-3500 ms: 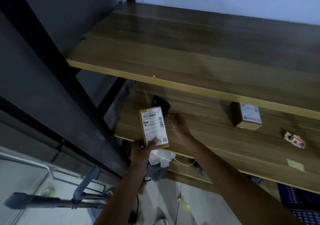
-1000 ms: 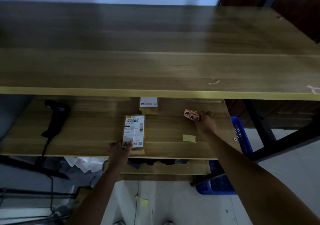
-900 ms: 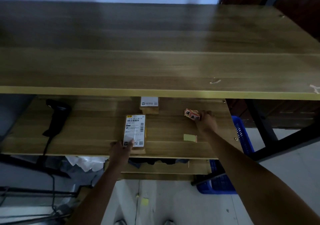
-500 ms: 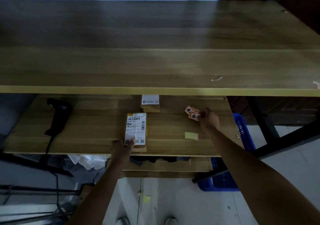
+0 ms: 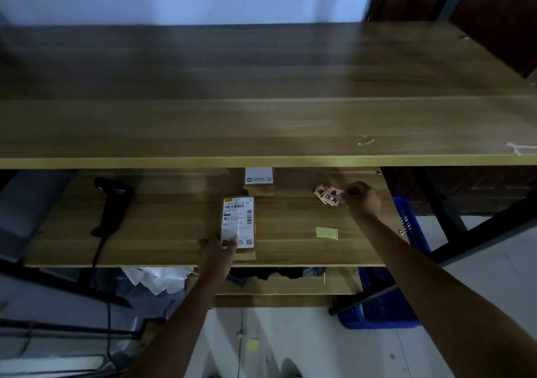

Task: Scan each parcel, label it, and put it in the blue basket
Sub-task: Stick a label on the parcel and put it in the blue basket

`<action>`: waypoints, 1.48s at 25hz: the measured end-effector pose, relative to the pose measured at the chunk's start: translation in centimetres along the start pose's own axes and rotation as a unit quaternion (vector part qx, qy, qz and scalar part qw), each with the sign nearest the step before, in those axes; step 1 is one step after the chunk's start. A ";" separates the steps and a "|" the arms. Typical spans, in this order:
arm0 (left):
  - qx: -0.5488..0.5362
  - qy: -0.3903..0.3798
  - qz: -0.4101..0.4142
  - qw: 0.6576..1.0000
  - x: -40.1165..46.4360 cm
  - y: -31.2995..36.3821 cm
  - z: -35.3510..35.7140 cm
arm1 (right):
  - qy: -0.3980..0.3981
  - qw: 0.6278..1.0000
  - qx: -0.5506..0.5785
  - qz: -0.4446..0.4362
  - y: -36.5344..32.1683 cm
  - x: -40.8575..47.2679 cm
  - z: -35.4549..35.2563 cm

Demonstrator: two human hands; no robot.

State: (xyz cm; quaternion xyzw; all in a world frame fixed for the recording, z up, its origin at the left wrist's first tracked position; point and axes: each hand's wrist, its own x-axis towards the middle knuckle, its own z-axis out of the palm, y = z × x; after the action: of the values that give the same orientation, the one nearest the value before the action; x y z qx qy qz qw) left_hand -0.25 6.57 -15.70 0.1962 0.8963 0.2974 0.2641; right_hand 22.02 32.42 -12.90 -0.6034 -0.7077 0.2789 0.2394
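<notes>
A brown parcel (image 5: pixel 239 220) with a white shipping label lies flat on the lower wooden shelf (image 5: pixel 162 232). My left hand (image 5: pixel 216 254) holds its near end, thumb on the label. Over to the right, my right hand (image 5: pixel 361 199) pinches the strip of red-and-white stickers (image 5: pixel 327 195) that lies on the shelf. A second small parcel (image 5: pixel 259 180) sits at the back, partly under the upper shelf. The black barcode scanner (image 5: pixel 112 203) lies at the left of the shelf. The blue basket (image 5: pixel 406 226) stands on the floor beyond the shelf's right end.
The broad upper shelf (image 5: pixel 261 116) overhangs the back of the lower one. A yellow-green backing slip (image 5: pixel 326 232) lies between the parcel and the stickers. Crumpled white plastic (image 5: pixel 157 279) and dark items sit below. The scanner's cable (image 5: pixel 100 250) hangs over the front edge.
The scanner was put down at the left and the parcel laid flat on the shelf. My right hand reached the sticker strip and now pinches it. My left hand stays on the parcel.
</notes>
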 end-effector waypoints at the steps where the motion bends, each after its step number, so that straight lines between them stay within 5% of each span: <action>1: 0.035 0.024 0.018 0.999 -0.1 0.1 -0.2 | -0.008 0.999 0.037 0.002 -0.5 -0.7 -0.1; 4: 0.161 0.123 0.118 0.972 -1.0 1.2 -1.5 | -0.048 0.984 0.172 0.008 -3.0 -4.1 -0.1; 6: 0.077 0.146 0.161 0.973 -2.0 2.6 -2.6 | -0.077 0.961 0.267 0.000 -5.0 -7.1 0.2; 9: -0.192 -0.028 0.149 0.969 -3.6 5.2 -3.8 | -0.132 0.926 0.354 -0.016 -8.1 -11.5 1.4; 11: -0.278 -0.110 0.108 0.948 -4.3 6.1 -4.0 | -0.168 0.918 0.358 -0.036 -9.6 -13.6 2.7; 18: -0.453 -0.129 0.012 0.882 -4.5 5.6 -6.0 | -0.276 0.863 0.422 0.023 -12.4 -16.7 3.7; 30: -0.461 -0.160 0.029 0.872 -3.9 4.7 -7.7 | -0.300 0.861 0.411 0.012 -14.3 -17.4 4.1; 32: -0.360 -0.090 0.067 0.926 -4.3 4.8 -7.7 | -0.292 0.863 0.412 0.003 -14.5 -17.5 4.3; 34: -0.155 0.074 0.171 0.970 -4.6 4.5 -7.7 | -0.282 0.863 0.420 -0.002 -14.6 -17.7 4.6; 37: -0.066 0.154 0.351 0.921 -5.2 4.3 -7.9 | -0.276 0.864 0.422 -0.016 -14.7 -17.9 4.8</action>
State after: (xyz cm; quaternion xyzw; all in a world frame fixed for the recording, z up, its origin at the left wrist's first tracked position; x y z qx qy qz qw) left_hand -0.01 3.73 -5.70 0.4323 0.7779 0.4558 0.0143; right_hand 11.05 12.53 -6.40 -0.3315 -0.5694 0.7019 0.2705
